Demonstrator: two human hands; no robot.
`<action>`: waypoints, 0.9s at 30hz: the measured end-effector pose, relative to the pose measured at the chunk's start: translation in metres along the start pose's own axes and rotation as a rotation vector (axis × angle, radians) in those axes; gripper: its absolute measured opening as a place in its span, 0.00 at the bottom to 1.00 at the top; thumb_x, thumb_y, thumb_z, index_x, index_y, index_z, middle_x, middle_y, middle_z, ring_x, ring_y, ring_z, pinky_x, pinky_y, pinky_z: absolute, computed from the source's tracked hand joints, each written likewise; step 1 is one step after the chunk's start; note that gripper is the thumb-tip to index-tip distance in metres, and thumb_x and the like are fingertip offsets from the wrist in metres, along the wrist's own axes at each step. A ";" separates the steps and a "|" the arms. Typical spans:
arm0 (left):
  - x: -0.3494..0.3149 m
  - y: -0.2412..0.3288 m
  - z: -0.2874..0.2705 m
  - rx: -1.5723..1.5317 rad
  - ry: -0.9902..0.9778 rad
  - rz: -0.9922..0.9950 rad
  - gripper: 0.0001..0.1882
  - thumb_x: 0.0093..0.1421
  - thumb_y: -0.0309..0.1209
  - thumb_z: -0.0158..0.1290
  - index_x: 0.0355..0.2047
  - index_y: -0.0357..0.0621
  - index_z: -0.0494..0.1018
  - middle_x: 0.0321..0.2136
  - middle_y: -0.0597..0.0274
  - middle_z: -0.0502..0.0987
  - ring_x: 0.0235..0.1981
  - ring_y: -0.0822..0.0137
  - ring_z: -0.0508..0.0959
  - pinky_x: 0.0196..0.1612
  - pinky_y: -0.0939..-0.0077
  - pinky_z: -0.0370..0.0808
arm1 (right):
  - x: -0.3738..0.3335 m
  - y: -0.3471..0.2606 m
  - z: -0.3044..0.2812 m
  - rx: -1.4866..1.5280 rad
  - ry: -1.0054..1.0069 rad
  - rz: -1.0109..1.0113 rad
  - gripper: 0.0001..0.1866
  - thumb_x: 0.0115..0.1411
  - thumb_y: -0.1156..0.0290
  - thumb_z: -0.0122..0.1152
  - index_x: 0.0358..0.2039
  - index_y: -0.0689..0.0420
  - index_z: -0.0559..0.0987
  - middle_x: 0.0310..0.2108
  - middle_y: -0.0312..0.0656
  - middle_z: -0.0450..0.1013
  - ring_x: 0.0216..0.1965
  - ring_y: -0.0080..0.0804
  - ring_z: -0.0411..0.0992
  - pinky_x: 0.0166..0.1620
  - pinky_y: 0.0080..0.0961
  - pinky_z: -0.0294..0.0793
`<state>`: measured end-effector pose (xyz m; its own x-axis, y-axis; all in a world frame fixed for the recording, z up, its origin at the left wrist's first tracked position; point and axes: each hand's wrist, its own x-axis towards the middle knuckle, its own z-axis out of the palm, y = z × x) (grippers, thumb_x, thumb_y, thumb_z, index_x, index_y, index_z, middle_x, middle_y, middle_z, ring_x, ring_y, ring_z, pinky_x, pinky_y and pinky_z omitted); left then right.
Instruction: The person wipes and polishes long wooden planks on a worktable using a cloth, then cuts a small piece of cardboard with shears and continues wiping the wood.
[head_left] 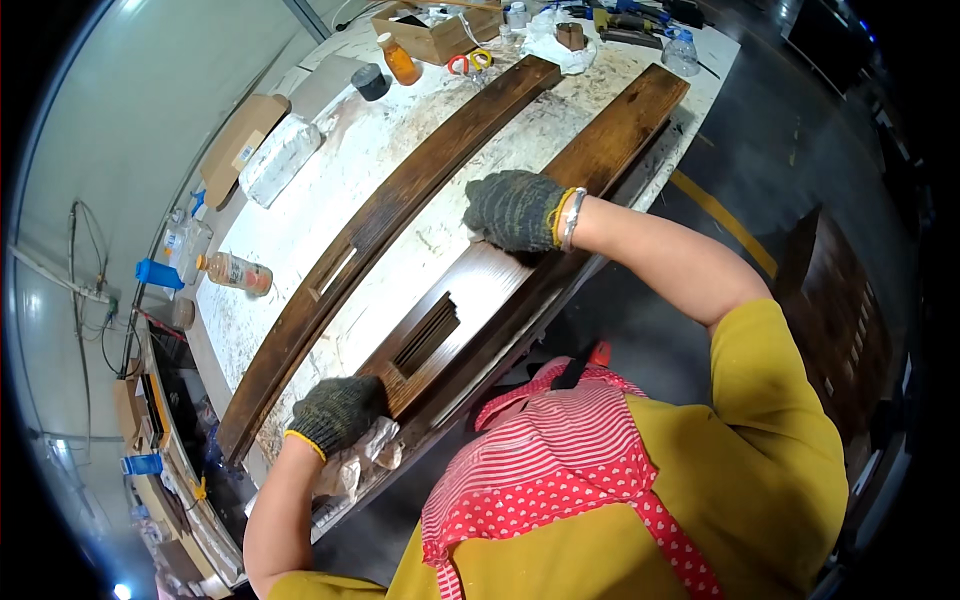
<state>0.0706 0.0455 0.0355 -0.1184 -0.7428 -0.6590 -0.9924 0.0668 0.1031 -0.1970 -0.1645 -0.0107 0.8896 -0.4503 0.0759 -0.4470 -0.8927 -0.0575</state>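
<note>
Gleaming dark brown, the slotted wooden beam [490, 284] shows grain.

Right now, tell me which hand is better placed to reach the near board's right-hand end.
Right, most likely: the gloved right hand lies across the near board, closer to that end, while the gloved left hand is at the board's opposite end.

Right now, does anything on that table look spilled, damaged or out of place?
The white tabletop looks dirty: dark smudges and specks mark it. Crumpled wrapping looks untidy, bunched beside the left hand near one end of the slotted board. No fresh spill is evident.
</note>
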 end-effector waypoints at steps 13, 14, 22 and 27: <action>0.090 0.125 -0.088 0.107 0.417 0.374 0.15 0.50 0.41 0.55 0.31 0.43 0.77 0.29 0.48 0.78 0.34 0.48 0.79 0.39 0.58 0.76 | -0.026 0.089 -0.014 -0.019 -0.075 0.072 0.10 0.51 0.71 0.56 0.30 0.60 0.83 0.32 0.53 0.78 0.37 0.47 0.78 0.41 0.39 0.77; 0.110 0.137 -0.084 0.088 0.551 0.483 0.14 0.50 0.40 0.54 0.30 0.42 0.77 0.29 0.48 0.79 0.33 0.48 0.79 0.38 0.57 0.76 | -0.024 0.089 -0.013 -0.008 -0.041 0.041 0.10 0.50 0.72 0.55 0.30 0.60 0.83 0.32 0.53 0.78 0.37 0.47 0.78 0.41 0.39 0.77; 0.168 0.146 -0.089 0.163 0.235 0.478 0.09 0.55 0.37 0.49 0.31 0.48 0.74 0.27 0.51 0.78 0.31 0.48 0.79 0.34 0.56 0.75 | -0.041 0.136 -0.019 -0.019 -0.068 0.051 0.10 0.50 0.71 0.57 0.29 0.61 0.83 0.33 0.52 0.78 0.38 0.47 0.77 0.42 0.39 0.76; 0.164 0.164 -0.103 0.090 0.126 0.300 0.10 0.55 0.38 0.50 0.32 0.50 0.77 0.31 0.50 0.79 0.35 0.48 0.80 0.39 0.56 0.76 | -0.066 0.213 -0.022 -0.095 -0.131 0.133 0.09 0.48 0.71 0.59 0.29 0.61 0.83 0.32 0.51 0.79 0.37 0.47 0.78 0.40 0.39 0.76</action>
<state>-0.1080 -0.1343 0.0209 -0.4062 -0.7572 -0.5115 -0.9135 0.3495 0.2081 -0.3532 -0.3250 -0.0058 0.8238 -0.5640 -0.0569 -0.5628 -0.8258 0.0367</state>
